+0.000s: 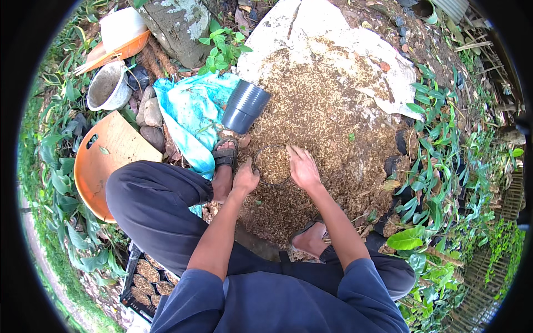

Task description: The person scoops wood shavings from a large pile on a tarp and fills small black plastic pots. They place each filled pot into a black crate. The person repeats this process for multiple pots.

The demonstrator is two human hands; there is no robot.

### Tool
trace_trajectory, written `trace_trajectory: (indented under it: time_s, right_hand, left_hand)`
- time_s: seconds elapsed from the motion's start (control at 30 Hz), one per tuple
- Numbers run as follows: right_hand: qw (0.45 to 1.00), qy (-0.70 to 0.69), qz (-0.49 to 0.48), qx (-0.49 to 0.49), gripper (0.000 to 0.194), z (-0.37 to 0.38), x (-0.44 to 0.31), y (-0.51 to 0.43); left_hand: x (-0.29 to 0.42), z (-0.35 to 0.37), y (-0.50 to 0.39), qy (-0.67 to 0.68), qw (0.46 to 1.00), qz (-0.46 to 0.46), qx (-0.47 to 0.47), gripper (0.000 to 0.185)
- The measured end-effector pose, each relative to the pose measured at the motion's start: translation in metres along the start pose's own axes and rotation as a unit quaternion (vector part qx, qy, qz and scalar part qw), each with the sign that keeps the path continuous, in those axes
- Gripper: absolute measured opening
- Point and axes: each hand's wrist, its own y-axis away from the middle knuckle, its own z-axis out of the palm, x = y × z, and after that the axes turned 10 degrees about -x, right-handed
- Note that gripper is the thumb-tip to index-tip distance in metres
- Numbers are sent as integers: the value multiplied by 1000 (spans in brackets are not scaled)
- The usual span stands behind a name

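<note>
Between my feet, a round black plant pot (272, 165) filled to its thin rim with brown, chaffy growing mix stands in a heap of the same mix (329, 125). My left hand (246, 177) is at the pot's left side, its thumb against the rim and its index finger pointing forward. On the right side, my right hand (304, 168) has its fingertips at the rim; its thumb is hidden, so its grip is unclear. The pot's wall is sunk out of sight. A nested stack of black plant pots (245, 107) lies tilted just beyond my left foot.
A turquoise sheet (195, 108) and stones (152, 112) lie left of the heap. Past them are an orange plastic seat (110, 154) and a grey bucket (109, 87). White sacking (325, 21) lies under the far mix. A black crate (135, 287) of filled pots stands behind my left knee.
</note>
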Motion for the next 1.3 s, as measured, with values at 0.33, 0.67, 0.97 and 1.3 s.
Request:
trace_trajectory:
  time_s: [0.33, 0.67, 0.97, 1.3]
  right_hand:
    - [991, 120, -38, -38, 59, 20, -22, 6]
    - [998, 65, -26, -7, 61, 34, -20, 17]
    - [999, 23, 10, -22, 63, 25, -36, 30]
    - [998, 24, 39, -36, 65, 45, -57, 49]
  left_hand:
    - [38, 10, 9, -257, 948, 174, 72, 62]
    - [39, 21, 12, -335, 935, 106, -52, 65]
    - [41, 18, 6, -332, 935, 119, -39, 66]
    - [28, 15, -7, -337, 930, 144, 27, 64]
